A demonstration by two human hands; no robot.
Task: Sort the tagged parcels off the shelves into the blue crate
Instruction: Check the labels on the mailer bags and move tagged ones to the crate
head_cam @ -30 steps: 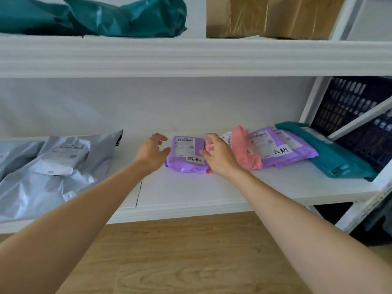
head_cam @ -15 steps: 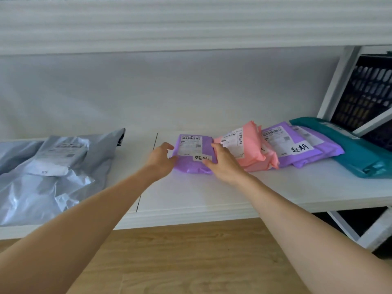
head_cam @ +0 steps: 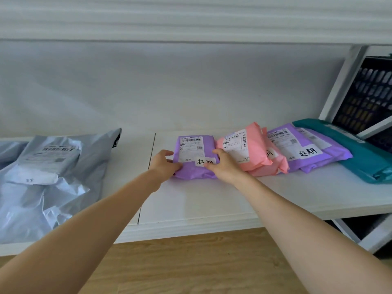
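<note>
White shelf [head_cam: 212, 200]: a painted board in two sections with a thin seam between them; the parcels lie on it.
Upper shelf [head_cam: 191, 20]: its white front edge runs across the top of the view.
Wall [head_cam: 191, 88]: pale and plain behind the shelf.
Floor [head_cam: 191, 264]: light wood planks below the shelf's front edge.
Right side: white frame posts with a dark latticed crate [head_cam: 369, 96] behind them; its colour is hard to tell.
Left side: a crumpled grey mailer bag [head_cam: 53, 177] with a printed label, well apart from the row.
Purple parcel [head_cam: 194, 154]: a small plastic-wrapped packet lying flat just right of the seam, at the left end of the row, with a barcode label on top and a white tag with black handwritten characters near its front.
Row: a pink parcel [head_cam: 250, 153] touches its right side, then more purple parcels [head_cam: 307, 149], then a teal parcel [head_cam: 360, 151].
Left hand [head_cam: 163, 164]: grips the purple parcel's left edge, thumb on top, fingers curled at the side.
Right hand [head_cam: 222, 166]: grips its right front corner, thumb over the tag.
</note>
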